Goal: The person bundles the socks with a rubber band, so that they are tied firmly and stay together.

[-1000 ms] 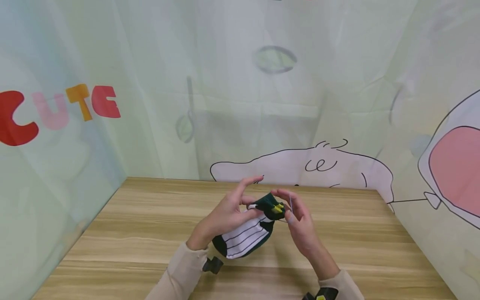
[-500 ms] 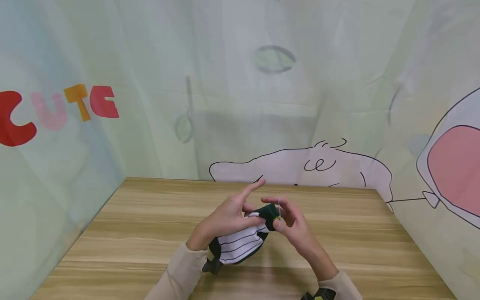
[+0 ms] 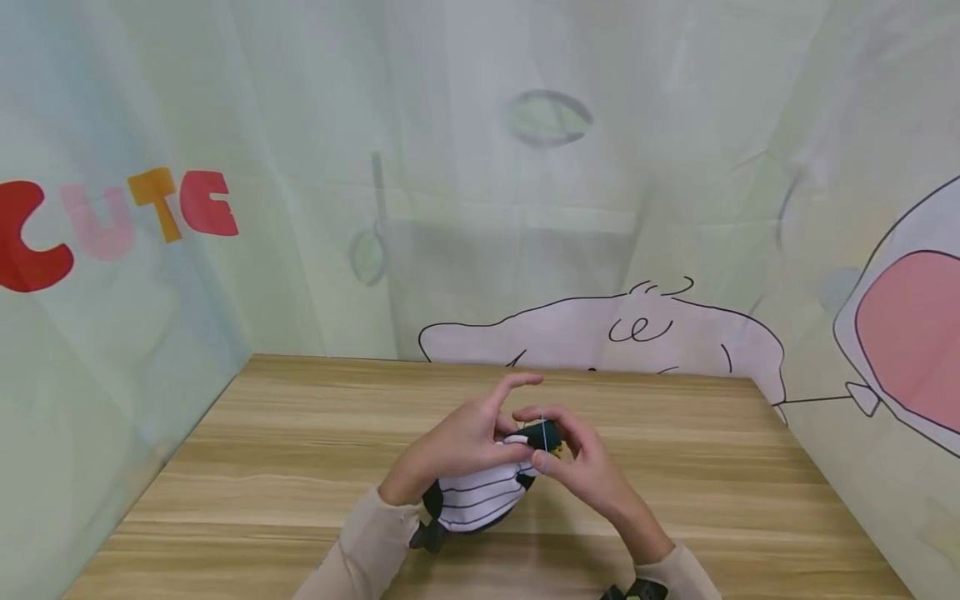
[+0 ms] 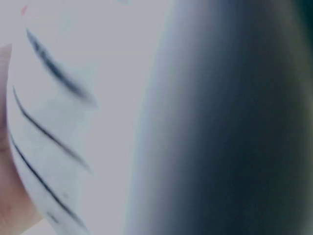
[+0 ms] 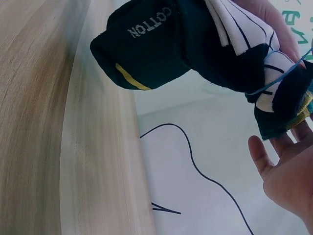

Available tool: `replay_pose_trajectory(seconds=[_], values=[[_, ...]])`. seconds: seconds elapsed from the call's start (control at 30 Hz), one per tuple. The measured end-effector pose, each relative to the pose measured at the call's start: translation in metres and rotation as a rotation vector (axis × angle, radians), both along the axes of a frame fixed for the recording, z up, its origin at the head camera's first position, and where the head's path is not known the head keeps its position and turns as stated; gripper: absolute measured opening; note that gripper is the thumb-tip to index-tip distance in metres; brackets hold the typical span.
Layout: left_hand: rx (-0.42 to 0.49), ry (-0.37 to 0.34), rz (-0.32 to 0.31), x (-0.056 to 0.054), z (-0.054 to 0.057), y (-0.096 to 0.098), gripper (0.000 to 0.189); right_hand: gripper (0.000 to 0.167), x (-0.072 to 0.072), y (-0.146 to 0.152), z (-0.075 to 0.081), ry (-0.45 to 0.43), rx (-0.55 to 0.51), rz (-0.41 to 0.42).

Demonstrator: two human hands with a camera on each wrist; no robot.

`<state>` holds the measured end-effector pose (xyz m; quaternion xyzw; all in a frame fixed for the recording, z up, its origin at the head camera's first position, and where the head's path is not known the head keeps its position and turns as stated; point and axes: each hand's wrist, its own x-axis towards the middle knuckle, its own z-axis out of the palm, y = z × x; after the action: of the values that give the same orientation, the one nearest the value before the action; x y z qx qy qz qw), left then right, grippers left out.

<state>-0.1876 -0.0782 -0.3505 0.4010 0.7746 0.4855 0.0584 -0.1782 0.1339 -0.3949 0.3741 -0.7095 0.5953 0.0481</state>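
My left hand (image 3: 465, 442) grips a rolled sock (image 3: 480, 500), white with thin dark stripes and dark green ends, between thumb and fingers. Its index finger points away. In the right wrist view the sock (image 5: 146, 44) shows the word COTTON and a yellow line on its dark green part. A thin light-blue rubber band (image 3: 544, 432) is stretched between the thumb and index finger of my right hand (image 3: 585, 462), across the sock's narrow dark green end. Seen from the right wrist, the band (image 5: 276, 81) passes around that end. The sock fills the left wrist view, blurred.
Under the hands lies a wood-grain table (image 3: 300, 442). Its back and sides meet a pale printed curtain (image 3: 465, 167) with cartoon drawings and coloured letters. Dark wrist camera mounts (image 3: 429, 536) sit at both cuffs.
The right hand has moved left and slightly down, bringing the stretched band across the sock's end. The sock has lowered a little and its yellow part shows less.
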Motion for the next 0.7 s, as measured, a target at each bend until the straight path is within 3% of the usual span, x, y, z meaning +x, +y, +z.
replay_pose_trajectory(seconds=[0.3, 0.7], values=[[-0.054, 0.094, 0.053, 0.0028, 0.0001, 0.0018, 0.064, 0.031, 0.0, -0.0015, -0.0022, 0.026, 0.04, -0.022], [-0.101, 0.095, 0.093, 0.0049, 0.0015, 0.0026, 0.05, 0.025, 0.0055, -0.0062, -0.0016, 0.046, 0.017, -0.126]])
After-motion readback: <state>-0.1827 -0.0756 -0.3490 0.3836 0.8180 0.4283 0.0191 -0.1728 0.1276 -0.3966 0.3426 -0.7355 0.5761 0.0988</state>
